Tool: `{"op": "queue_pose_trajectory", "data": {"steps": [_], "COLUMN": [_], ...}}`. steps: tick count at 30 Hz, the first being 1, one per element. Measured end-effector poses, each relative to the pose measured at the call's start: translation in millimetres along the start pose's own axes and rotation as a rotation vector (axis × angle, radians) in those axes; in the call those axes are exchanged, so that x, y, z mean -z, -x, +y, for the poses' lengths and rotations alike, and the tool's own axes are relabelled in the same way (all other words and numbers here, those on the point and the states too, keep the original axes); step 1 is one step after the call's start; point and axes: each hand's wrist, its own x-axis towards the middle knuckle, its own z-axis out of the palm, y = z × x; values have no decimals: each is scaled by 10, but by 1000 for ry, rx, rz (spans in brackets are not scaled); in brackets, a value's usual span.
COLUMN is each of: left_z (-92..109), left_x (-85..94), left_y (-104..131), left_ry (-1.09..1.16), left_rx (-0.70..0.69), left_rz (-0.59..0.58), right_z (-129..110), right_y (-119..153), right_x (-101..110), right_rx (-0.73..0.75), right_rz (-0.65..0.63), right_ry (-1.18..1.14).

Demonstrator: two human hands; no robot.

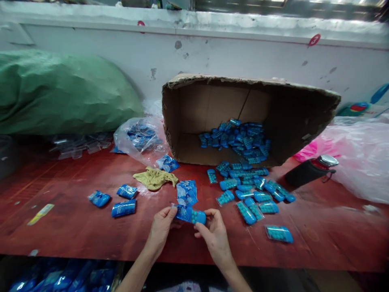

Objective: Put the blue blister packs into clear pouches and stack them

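Observation:
My left hand (160, 227) pinches the end of a blue printed wrapper (183, 212) above the red table. My right hand (216, 237) grips the blue-capped end of a small clear container of turquoise beads (199, 217), which sits partly inside that wrapper. Just beyond my hands lies a flat blue printed wrapper (187, 192). To the right are several loose bead containers (249, 184), and one single bead container (278, 234) lies nearer the front edge. On the left rest three filled blue packets (123, 207).
A cardboard box (188, 148) on its side holds a heap of bead containers. Around it are a crumpled yellow cloth (154, 178), a bag of wrappers (138, 140), a tilted black bottle (304, 172), a green sack (67, 93) and a yellow cutter-like tool (41, 214).

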Motion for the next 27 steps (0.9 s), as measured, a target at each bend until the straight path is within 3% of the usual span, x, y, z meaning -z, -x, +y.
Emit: {"op": "queue_pose_trajectory", "data": {"steps": [6,10,15,19,25,27], "left_z": [37,45,85,88,46,48], "left_x": [-142,-260,-258,-162,-104,-107], "left_y": [41,95,101,59,34,45], "left_ry": [189,348,370,402,445,451], "left_rx": [110,200,295,348,311,321], "left_rz": [16,-30,-96,-218,-340,-391], "right_z": [157,180,105,66,51,45], "right_y": [-4,36,70,73,42,8], "right_x": [-42,-94,-93,-67,-43,-6], "right_rx": [26,265,515,484,343,300], "right_rz": [56,107,-23,-99,-14,-39], "right_ry": [69,272,432,381,231,184]}}
